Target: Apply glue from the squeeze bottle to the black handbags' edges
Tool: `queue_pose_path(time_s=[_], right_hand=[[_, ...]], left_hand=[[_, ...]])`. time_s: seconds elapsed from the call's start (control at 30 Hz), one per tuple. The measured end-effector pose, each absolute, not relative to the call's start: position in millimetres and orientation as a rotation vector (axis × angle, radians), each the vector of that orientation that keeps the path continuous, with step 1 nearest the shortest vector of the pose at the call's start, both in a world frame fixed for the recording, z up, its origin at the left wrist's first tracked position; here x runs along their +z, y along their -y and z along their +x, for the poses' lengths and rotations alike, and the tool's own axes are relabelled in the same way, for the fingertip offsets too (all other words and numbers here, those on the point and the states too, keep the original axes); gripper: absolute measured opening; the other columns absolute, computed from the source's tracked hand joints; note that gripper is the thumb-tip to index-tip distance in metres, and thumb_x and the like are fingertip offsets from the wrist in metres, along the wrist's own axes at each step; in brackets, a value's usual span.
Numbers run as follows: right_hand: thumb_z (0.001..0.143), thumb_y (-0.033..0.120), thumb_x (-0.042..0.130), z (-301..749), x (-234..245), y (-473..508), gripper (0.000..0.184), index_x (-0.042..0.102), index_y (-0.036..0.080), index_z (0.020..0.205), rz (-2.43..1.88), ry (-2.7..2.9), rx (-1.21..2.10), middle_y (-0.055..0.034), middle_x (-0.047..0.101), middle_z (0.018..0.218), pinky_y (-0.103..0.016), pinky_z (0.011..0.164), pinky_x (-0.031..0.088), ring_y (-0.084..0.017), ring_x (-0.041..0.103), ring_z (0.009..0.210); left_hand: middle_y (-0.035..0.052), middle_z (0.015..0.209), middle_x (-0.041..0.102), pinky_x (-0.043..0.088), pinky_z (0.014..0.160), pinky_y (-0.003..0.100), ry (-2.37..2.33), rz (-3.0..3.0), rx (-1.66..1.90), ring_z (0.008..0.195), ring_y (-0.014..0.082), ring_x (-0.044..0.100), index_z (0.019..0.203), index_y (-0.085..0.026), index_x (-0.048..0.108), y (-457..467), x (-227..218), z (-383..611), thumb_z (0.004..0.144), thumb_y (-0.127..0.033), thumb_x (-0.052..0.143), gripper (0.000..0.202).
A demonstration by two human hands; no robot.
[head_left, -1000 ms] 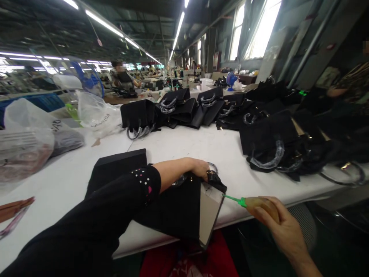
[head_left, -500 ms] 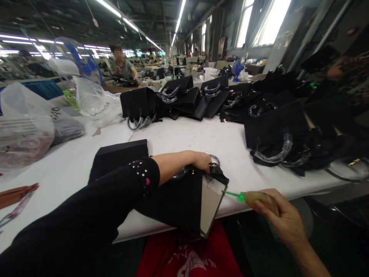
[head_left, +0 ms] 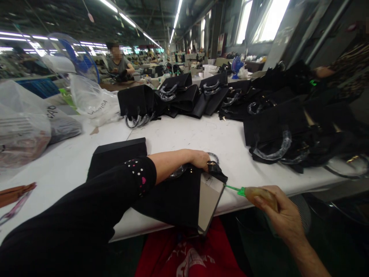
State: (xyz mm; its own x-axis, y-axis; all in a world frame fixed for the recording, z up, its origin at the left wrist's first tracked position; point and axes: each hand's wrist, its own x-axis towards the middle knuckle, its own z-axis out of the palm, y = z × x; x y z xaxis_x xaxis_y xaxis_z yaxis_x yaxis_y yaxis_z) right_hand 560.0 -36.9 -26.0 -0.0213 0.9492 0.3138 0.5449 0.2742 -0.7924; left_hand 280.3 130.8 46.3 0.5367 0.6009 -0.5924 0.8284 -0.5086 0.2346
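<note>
A black handbag [head_left: 173,204] lies across the table edge in front of me, with a bare grey-beige panel [head_left: 210,200] showing at its right end. My left hand [head_left: 200,159] is closed on the bag's upper part, beside a plastic-wrapped handle [head_left: 213,157] and a strap with a gold buckle [head_left: 212,164]; its fingertips are partly hidden. In my right hand [head_left: 284,213] is an amber squeeze bottle [head_left: 261,197], fingers wrapped round it. The bottle's thin green nozzle [head_left: 235,188] points left, its tip at the panel's right edge near the upper corner.
Black handbags [head_left: 178,94] line the back of the white table [head_left: 184,132], and more are piled at right [head_left: 273,130]. Plastic bags [head_left: 23,123] and a brown strip [head_left: 17,193] lie left. A blue fan [head_left: 83,61] stands behind. Co-workers are at far left and right.
The nozzle tip has shifted slightly up along the panel's right edge towards its upper corner. My left hand keeps its place on the bag. At right, a co-worker's dark item has been lowered.
</note>
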Motion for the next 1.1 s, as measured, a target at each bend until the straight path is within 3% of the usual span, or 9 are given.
queue_pose_path(time_s=[0.33,0.5,1.1], right_hand=[[0.093,0.037,0.065,555,-32,56,0.013,0.067,0.028,0.102,-1.206,1.852,0.710,0.0038,0.068,0.091,-0.018,0.069,0.050,-0.013,0.065,0.080],[0.092,0.035,0.067,552,-38,56,0.015,0.066,0.026,0.104,-1.225,1.755,0.531,0.0009,0.068,0.098,-0.019,0.078,0.050,-0.013,0.065,0.087],[0.092,0.030,0.068,552,-31,71,0.020,0.066,0.026,0.111,-1.140,1.851,0.517,-0.0020,0.068,0.102,-0.021,0.079,0.054,-0.015,0.067,0.090]], left_hand=[[0.0055,0.095,0.075,0.049,0.076,0.025,-1.132,2.299,-0.640,0.085,0.0183,0.065,0.102,-0.018,0.076,-131,44,279,0.080,-0.035,0.069,0.029],[0.0045,0.096,0.076,0.049,0.078,0.024,-1.134,2.300,-0.640,0.085,0.0176,0.066,0.104,-0.018,0.076,-130,46,279,0.080,-0.034,0.069,0.029],[0.0064,0.096,0.075,0.048,0.074,0.026,-1.143,2.313,-0.639,0.085,0.0187,0.065,0.105,-0.016,0.076,-126,49,280,0.082,-0.034,0.067,0.031]])
